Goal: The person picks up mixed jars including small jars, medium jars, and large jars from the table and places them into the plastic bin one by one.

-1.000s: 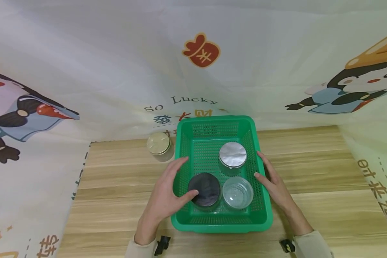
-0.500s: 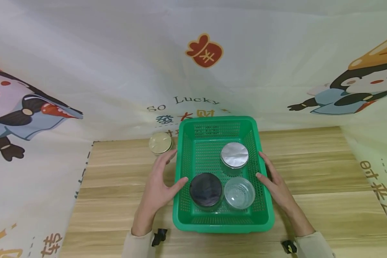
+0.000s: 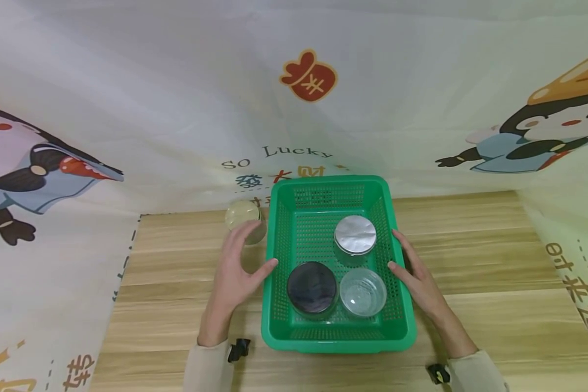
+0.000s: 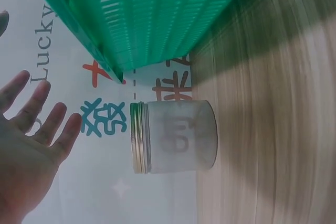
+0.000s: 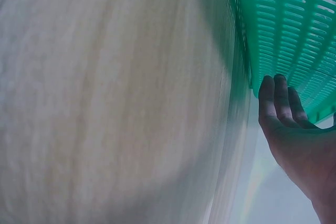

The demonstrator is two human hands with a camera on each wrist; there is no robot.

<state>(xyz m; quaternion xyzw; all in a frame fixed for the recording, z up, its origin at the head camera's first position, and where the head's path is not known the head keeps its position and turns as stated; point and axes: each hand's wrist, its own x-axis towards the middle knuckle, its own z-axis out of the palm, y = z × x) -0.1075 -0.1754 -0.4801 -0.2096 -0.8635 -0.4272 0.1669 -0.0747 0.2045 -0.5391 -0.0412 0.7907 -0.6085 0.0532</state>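
Observation:
My left hand [image 3: 232, 277] hovers left of the green plastic basket [image 3: 338, 346], fingers spread and thumb apart, holding nothing. Its fingertips overlap a jar with a gold lid [image 3: 242, 213] in the head view. From the left wrist, that jar [image 4: 176, 136] appears upright on the table, clear-walled, with the hand [image 4: 31, 145] at lid height and apart from it. My right hand [image 3: 421, 286] holds the basket's right rim, thumb over the edge and fingers along the outer wall [image 5: 268, 40]. Inside the basket stand a black-lidded jar [image 3: 312, 288], a silver-lidded jar [image 3: 355, 235] and a clear round container [image 3: 363, 293].
The wood-grain table [image 3: 480, 261] extends on both sides of the basket. A printed white cloth [image 3: 201, 81] hangs behind the table and along both sides. Black straps [image 3: 238, 350] show near the cuffs of both sleeves.
My left hand has moved left, out from over the black-lidded jar and basket edge, to beside the gold-lidded jar. The right hand stays at the basket rim.

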